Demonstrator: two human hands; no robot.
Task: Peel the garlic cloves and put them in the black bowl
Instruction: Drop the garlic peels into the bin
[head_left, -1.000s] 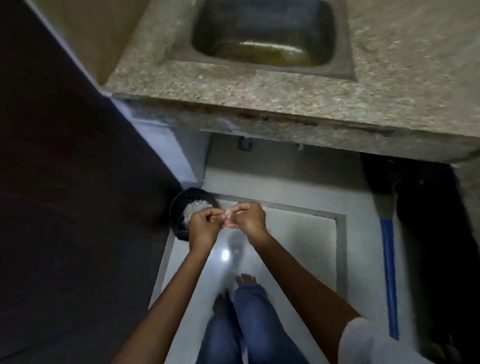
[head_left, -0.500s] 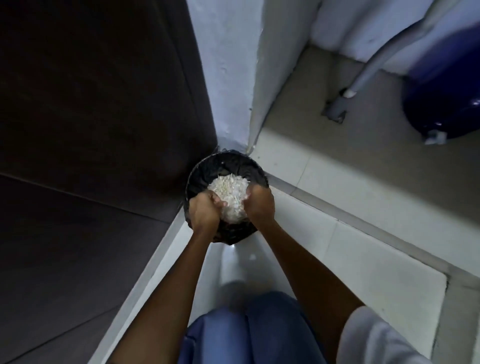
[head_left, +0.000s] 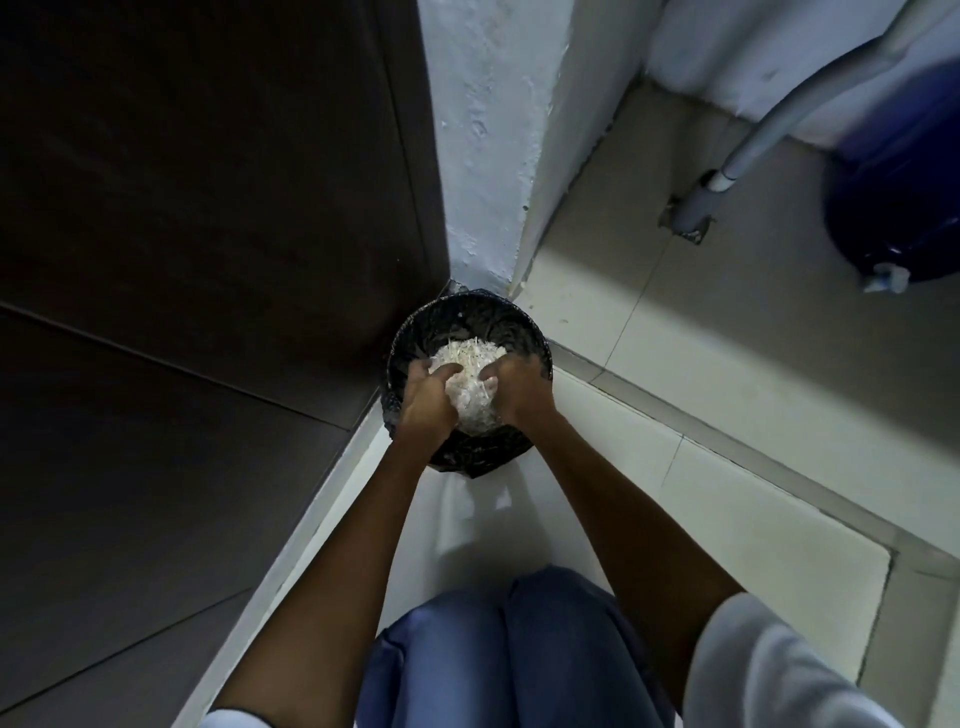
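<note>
Peelings (head_left: 470, 358), white and papery, lie heaped in a round black container (head_left: 467, 316) lined with crinkled black plastic. It stands on the floor (head_left: 753, 545), pushed into the far corner where a dark panel (head_left: 182, 260) on the left meets a white wall (head_left: 483, 156). Whether this container is the task's black bowl cannot be told.

Both hands reach into it from the near side. The left hand (head_left: 428, 397) is over the left part of the heap, its fingers bent downward and its thumb stretched right across the white scraps, touching them. The right hand (head_left: 519, 389) is just beside it on the right, its fingers curled inward toward the left hand, their tips against the heap. The two hands are close but apart, with peelings showing between them. Whether either hand grips a garlic clove or only rests on the scraps cannot be told, since the fingers hide what lies beneath.

At the near edge are the person's knees in blue jeans (head_left: 509, 649) and, at right, a white sleeve (head_left: 769, 670). Far right, a grey pipe (head_left: 753, 140) slants down to the floor beside a dark blue drum (head_left: 893, 197).
</note>
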